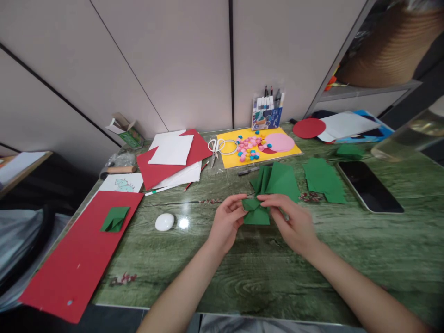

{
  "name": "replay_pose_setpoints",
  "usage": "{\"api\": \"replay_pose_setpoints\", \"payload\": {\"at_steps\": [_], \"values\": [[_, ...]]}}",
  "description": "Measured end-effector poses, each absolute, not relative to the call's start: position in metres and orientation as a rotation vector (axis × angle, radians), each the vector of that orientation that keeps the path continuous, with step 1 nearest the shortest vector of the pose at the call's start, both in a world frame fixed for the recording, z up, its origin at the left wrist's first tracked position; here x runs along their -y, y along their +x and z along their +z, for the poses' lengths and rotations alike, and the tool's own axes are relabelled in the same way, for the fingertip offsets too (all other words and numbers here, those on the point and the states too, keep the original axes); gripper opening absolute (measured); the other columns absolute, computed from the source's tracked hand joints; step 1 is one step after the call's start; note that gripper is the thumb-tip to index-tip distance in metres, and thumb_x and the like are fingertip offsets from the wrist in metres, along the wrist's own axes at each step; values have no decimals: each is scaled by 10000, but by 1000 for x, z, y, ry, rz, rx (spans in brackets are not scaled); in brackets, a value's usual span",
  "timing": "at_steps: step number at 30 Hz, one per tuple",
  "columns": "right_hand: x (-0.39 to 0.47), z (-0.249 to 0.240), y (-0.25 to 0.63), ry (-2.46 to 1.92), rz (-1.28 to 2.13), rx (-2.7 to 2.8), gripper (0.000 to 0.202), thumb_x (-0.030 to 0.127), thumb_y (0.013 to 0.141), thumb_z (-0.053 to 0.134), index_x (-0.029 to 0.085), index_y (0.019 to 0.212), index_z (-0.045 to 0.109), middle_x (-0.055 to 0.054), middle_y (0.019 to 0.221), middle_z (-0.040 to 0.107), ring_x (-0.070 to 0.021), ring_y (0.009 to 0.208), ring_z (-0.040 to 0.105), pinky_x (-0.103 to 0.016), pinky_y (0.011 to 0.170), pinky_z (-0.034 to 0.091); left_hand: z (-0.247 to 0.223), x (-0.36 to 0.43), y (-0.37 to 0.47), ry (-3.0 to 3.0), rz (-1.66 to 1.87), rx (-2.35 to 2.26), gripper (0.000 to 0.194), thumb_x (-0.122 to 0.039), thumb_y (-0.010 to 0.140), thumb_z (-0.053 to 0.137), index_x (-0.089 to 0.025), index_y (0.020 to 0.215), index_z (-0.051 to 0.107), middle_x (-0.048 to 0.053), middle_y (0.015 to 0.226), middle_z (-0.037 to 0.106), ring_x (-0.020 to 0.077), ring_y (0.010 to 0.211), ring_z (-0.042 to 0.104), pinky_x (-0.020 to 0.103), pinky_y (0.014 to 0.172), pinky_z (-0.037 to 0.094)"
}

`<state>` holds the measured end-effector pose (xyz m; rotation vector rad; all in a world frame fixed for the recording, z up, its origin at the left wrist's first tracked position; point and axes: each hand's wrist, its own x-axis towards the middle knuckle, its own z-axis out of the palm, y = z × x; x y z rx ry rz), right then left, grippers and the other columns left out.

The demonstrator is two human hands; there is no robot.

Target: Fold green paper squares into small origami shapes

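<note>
Between my hands is a small folded green paper (256, 216), with creased flaps near its top. My left hand (228, 221) pinches its left edge between thumb and fingers. On the other side, my right hand (291, 222) holds the upper right part of the same paper. Just behind it lie larger green sheets (282, 180), some pleated or standing in folds. More cut green pieces (324, 179) rest to the right. A folded green square (115, 219) sits on a long red sheet (79, 259) at the left.
Scissors (215, 150) lie beside a yellow sheet (225, 159) bearing small coloured balls and pink circles. Behind stands a marker box (266, 115). A phone (369, 187) and a clear container (409, 134) are at the right. A white rounded object (164, 222) lies left of my hands.
</note>
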<state>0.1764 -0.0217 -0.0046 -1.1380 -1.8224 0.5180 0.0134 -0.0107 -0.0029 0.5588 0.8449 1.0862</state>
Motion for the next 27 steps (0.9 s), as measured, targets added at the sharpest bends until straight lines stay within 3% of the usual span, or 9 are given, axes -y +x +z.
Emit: {"api": "replay_pose_setpoints", "payload": {"at_steps": [5, 9, 15, 20, 27], "values": [[22, 0, 177, -1181, 745, 1647, 142, 185, 849, 472, 232, 923, 585, -44, 1069, 615, -190, 1012, 556, -354, 877, 428, -7, 11, 14, 689, 1112, -919, 275, -125, 650, 659, -173, 919, 632, 16, 760, 651, 89, 642, 559, 187, 589, 407], [20, -1, 176, -1172, 766, 1633, 116, 215, 822, 526, 229, 925, 578, -45, 1056, 600, -197, 1016, 543, -356, 892, 412, -11, 11, 13, 802, 1144, -952, 259, -128, 650, 658, -174, 905, 639, 24, 773, 655, 116, 693, 575, 213, 636, 432], [18, 2, 171, -1270, 719, 1722, 226, 181, 748, 608, 225, 964, 559, -31, 942, 593, -188, 897, 556, -314, 779, 450, -11, 11, 13, 878, 1154, -944, 236, -131, 645, 670, -169, 878, 664, 40, 798, 676, 139, 743, 594, 235, 679, 454], [19, 2, 170, -1275, 628, 1779, 172, 156, 768, 583, 219, 928, 574, -23, 899, 597, -175, 871, 551, -293, 762, 434, -8, 12, 13, 854, 1149, -954, 211, -157, 634, 699, -173, 844, 691, 36, 813, 686, 131, 774, 594, 231, 732, 444], [19, 1, 172, -1267, 570, 1770, 148, 149, 766, 591, 212, 900, 582, -23, 866, 596, -168, 846, 550, -280, 742, 428, -4, 14, 12, 829, 1124, -966, 166, -233, 707, 648, -172, 856, 692, 31, 805, 663, 114, 724, 565, 206, 647, 432]]}}
